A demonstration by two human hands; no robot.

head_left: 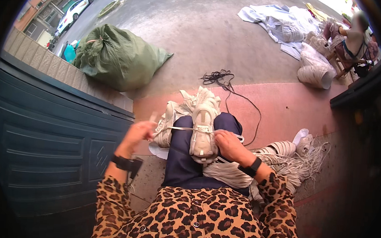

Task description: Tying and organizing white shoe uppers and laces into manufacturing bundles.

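Observation:
A cream sneaker [204, 141] rests across my lap between my thighs, its toe pointing toward me. A pale shoelace [179, 128] runs nearly level across its upper and is pulled out to the left. My left hand [139, 134] is closed on that lace, left of my knee, its fingertips smeared by motion. Close against the sneaker's right side, my right hand [233, 147] pinches the lace, with a short loop showing beyond the fingers. More pale sneakers [169, 120] are piled just past my knees.
Bundles of pale laces [283, 162] lie to my right. A dark cord [227, 80] trails over the floor ahead. A full green sack [120, 57] stands front left, beside a dark blue panel door [55, 142]. A seated person [356, 39] is far right, near white sacks [316, 67].

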